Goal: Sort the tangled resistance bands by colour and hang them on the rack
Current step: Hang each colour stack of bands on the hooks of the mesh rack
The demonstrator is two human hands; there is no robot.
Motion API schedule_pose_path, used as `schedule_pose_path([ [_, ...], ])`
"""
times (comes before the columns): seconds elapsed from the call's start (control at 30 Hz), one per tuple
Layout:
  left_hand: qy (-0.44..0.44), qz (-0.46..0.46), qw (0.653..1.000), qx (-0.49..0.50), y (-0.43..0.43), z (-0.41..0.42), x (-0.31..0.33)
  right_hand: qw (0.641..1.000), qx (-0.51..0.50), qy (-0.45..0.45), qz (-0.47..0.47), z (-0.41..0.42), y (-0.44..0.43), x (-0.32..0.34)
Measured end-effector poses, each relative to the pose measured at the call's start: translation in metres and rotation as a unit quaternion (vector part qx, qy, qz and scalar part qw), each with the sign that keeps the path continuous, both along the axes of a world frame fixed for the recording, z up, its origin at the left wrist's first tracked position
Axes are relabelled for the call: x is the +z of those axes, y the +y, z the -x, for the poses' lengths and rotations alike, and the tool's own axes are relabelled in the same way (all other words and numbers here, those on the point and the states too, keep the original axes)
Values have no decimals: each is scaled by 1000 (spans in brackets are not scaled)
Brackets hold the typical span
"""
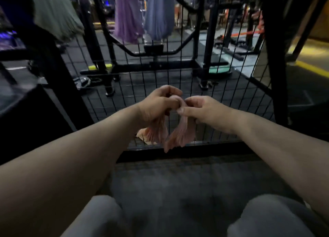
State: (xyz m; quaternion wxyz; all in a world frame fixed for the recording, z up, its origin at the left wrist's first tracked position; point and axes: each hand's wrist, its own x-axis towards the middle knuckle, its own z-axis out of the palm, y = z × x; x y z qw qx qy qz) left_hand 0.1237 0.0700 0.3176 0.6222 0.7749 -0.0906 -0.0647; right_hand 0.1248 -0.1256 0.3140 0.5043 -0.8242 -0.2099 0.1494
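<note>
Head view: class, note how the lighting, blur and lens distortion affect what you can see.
Head view: dim overall; the hanging green band at top left is smeared; the wire grid bars fan outward, a wide-angle effect; the pink band pinched by left hand and right hand is soft but readable.

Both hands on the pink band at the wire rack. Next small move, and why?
Probably pull the hands apart to open the pink band: left hand and right hand pinch it bunched, two gathered ends dangling. The green band, purple band and blue band already hang above.
</note>
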Motion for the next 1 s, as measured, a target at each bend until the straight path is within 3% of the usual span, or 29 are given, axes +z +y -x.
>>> schedule_pose_path([
  [0.5,-107,-22,994,8,18,136,93,993,38,-111,12,122,20,104],
  [0.87,-94,127,987,-24,24,174,108,991,17,-80,-109,153,30,138],
  [1.0,-106,116,987,-39,27,178,104,988,25,-82,-131,162,38,140],
])
